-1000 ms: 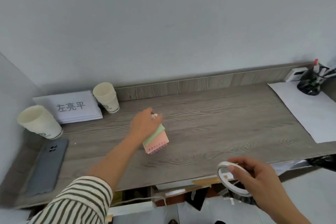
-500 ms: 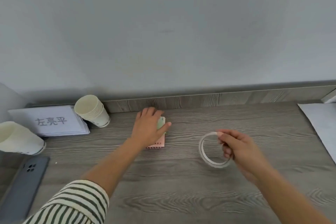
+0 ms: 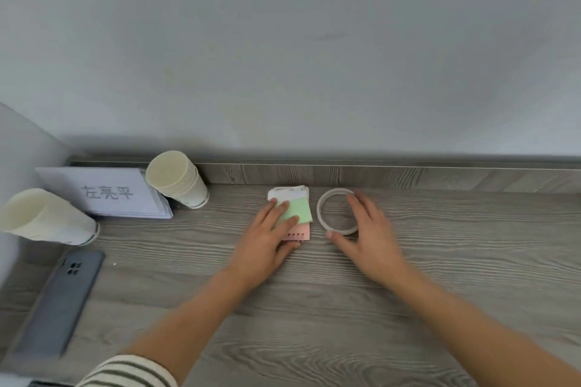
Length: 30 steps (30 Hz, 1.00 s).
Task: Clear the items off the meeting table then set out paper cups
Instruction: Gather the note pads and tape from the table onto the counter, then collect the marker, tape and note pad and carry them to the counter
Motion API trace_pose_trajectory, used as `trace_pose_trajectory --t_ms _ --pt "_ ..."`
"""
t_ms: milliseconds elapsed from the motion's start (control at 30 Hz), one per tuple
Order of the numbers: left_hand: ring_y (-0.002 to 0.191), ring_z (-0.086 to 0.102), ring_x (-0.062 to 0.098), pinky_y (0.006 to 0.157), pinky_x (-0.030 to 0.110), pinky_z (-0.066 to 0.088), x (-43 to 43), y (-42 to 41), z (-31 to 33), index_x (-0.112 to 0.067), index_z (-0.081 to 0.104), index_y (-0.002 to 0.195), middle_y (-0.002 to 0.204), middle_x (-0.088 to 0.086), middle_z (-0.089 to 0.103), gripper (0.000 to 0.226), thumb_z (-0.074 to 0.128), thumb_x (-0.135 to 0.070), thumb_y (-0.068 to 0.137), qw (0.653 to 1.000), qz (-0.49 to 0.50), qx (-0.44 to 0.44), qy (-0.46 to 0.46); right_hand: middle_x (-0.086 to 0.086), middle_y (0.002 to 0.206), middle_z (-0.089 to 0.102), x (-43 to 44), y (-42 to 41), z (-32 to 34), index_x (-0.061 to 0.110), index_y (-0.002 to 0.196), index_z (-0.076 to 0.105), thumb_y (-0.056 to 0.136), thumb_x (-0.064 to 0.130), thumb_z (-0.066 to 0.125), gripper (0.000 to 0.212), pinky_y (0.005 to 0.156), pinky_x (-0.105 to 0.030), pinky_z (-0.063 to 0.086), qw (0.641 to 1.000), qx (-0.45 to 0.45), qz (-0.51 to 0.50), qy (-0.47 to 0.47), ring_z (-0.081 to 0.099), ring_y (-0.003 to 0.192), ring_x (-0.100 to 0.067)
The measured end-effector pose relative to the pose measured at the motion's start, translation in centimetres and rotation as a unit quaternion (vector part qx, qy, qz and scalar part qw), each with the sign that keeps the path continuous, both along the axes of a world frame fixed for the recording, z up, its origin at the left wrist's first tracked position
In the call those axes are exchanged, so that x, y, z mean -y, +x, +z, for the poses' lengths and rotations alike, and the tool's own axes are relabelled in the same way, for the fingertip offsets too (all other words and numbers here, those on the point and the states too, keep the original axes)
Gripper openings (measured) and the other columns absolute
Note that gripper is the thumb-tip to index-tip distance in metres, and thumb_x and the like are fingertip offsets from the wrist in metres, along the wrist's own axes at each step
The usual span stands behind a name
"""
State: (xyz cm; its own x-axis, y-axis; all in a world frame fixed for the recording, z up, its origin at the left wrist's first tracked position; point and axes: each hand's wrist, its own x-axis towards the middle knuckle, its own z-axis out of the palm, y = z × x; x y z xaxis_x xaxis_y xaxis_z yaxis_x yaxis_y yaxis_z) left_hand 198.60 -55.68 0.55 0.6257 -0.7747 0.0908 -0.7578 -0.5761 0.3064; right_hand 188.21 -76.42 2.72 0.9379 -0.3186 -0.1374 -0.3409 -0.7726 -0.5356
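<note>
Two hands at bench (image 3: 440,261) rear edge, center. Left hand (image 3: 267,239) flat on sticky-note pad (image 3: 298,214), fingers spread, no clamp. Right hand (image 3: 367,236) loose, open over tape ring (image 3: 336,210), thumb touching its near rim. Paper cup stacks (image 3: 179,179) lie toward rear-left corner, left hand nearer, stack axis tilted.

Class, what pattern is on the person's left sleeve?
Dark and cream stripes on the sleeve, seen in the head view.

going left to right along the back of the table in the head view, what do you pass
Tilted paper cup stack → name card → second cup stack → sticky note pads under the left hand → tape ring by the right hand.
</note>
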Motion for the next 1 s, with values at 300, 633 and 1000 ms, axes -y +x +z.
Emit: trace_pose_trajectory --t_ms 300,633,1000 --pt "0.133 0.041 0.034 0.105 0.05 0.045 0.1 2.7 -2.0 -0.007 0.07 0.108 0.133 0.018 0.058 0.052 0.059 -0.052 0.084 0.996 -0.068 0.025 -0.055 -0.007 0.153 0.037 -0.8 0.9 -1.9 0.016 0.141 0.042 0.089 0.067 0.026 0.075 0.109 -0.044 0.036 0.987 0.005 -0.01 -0.163 0.044 0.133 -0.028" --pt "0.146 0.023 0.031 0.115 0.053 0.026 0.3 1.3 0.9 -0.018 0.051 0.136 0.156 0.013 0.03 0.066 0.043 -0.057 0.084 0.998 -0.044 0.014 0.042 -0.01 0.16 0.018 -2.7 -0.2 0.7 0.021 0.147 0.032 0.084 0.067 0.037 0.078 0.116 -0.045 0.027 0.989 -0.06 -0.024 -0.135 0.027 0.143 -0.031" --pt "0.081 0.054 0.01 0.081 0.029 0.047 -0.2 -6.7 7.0 -0.023 0.062 0.109 0.089 -0.007 0.059 0.019 0.06 -0.032 0.092 0.919 -0.142 -0.363 0.063 0.006 0.107 0.068 -6.6 -18.4 7.2 0.024 0.12 0.061 0.091 0.038 0.061 0.033 0.091 -0.03 0.053 0.956 -0.044 -0.214 0.193 0.065 0.1 -0.009"
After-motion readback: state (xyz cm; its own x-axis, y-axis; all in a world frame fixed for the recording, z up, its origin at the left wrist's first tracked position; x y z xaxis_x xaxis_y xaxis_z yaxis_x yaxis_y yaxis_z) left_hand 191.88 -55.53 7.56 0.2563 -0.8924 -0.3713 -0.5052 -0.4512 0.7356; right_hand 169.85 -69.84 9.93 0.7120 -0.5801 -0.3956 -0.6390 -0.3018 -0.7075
